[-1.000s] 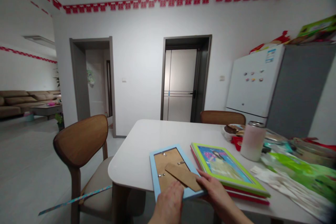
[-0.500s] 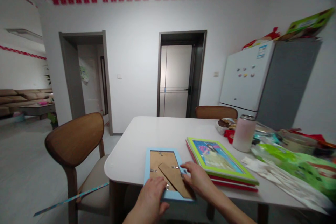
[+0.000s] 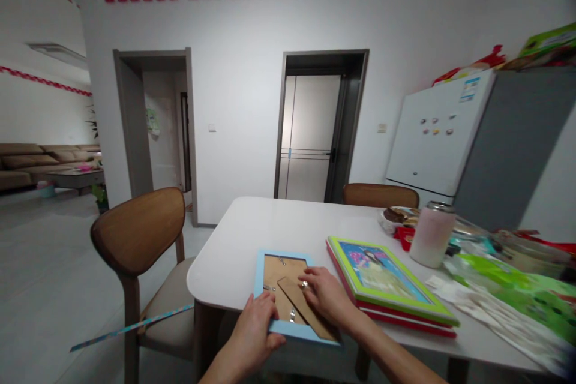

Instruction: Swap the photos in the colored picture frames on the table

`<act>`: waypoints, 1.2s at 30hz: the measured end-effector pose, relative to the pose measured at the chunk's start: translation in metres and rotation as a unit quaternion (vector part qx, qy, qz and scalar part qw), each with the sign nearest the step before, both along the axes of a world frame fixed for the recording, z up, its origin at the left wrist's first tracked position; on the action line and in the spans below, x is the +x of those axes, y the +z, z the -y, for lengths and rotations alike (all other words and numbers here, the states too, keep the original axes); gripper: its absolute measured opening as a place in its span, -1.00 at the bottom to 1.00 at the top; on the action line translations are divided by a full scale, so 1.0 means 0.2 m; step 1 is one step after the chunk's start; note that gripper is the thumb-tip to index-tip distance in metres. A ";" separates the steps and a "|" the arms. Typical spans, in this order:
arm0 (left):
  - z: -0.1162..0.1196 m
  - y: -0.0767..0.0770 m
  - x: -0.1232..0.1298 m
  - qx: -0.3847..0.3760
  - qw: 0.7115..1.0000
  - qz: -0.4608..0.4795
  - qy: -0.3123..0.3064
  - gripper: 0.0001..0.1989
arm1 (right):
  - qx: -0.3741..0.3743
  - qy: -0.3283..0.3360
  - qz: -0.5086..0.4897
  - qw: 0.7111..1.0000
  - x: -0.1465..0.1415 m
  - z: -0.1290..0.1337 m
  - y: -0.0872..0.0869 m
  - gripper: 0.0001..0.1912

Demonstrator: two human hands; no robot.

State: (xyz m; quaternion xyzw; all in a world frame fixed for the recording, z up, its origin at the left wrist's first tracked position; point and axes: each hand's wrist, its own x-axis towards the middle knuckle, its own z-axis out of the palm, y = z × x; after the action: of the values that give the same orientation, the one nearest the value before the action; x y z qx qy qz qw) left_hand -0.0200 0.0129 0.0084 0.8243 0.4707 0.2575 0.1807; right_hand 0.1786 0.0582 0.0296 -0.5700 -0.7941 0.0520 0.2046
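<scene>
Pale-blue frame (image 3: 260,274) with brown backing (image 3: 291,269), lime-green picture frame (image 3: 438,309), white table (image 3: 270,225), pinkish-white bottle (image 3: 432,237)

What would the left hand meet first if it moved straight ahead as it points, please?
The left hand would probably meet the leftmost metal clip on the brown backing, though depth is unclear.

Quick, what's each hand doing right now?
Left hand: open, resting on the blue picture frame.
Right hand: fingers at a metal clip; can't tell if pinching.
</scene>
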 end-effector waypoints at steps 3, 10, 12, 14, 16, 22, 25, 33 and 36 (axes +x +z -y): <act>0.00 -0.01 0.00 0.001 1.000 0.015 0.004 -0.75 | -0.061 0.146 -0.055 0.986 -0.03 0.08 0.02 -0.68; 0.00 -0.02 0.01 -0.012 1.000 0.027 0.003 -0.74 | -0.043 0.175 -0.056 0.982 -0.11 0.11 0.02 -0.82; 0.00 -0.02 0.01 -0.007 0.999 0.033 -0.002 -0.73 | -0.027 0.163 -0.072 0.984 -0.13 0.09 0.01 -0.81; 0.01 -0.01 0.02 0.000 0.999 0.042 -0.005 -0.73 | -0.016 0.142 -0.086 0.986 -0.16 0.06 0.00 -0.78; 0.02 -0.01 0.02 0.004 0.999 0.050 -0.007 -0.74 | -0.006 0.116 -0.086 0.989 -0.21 0.02 -0.02 -0.75; 0.02 -0.02 0.03 0.014 0.999 0.049 -0.002 -0.76 | 0.017 0.028 -0.029 0.999 -0.36 -0.10 -0.07 -0.78; 0.02 -0.02 0.03 0.001 0.999 0.049 -0.001 -0.73 | 0.029 -0.004 -0.018 0.999 -0.35 -0.15 -0.08 -0.76; 0.03 -0.02 0.02 -0.033 0.998 0.054 -0.010 -0.56 | 0.004 -0.137 -0.003 0.991 -0.21 -0.32 -0.11 -0.68; 0.04 -0.02 0.02 -0.035 0.998 0.054 -0.010 -0.57 | -0.010 -0.147 -0.002 0.989 -0.23 -0.35 -0.11 -0.67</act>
State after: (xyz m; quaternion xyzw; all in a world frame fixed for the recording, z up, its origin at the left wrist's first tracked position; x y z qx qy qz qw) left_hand -0.0161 0.0058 0.0050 0.8072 0.4605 0.2831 0.2370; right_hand 0.1333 0.1273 0.0067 -0.6824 -0.7006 0.0307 0.2063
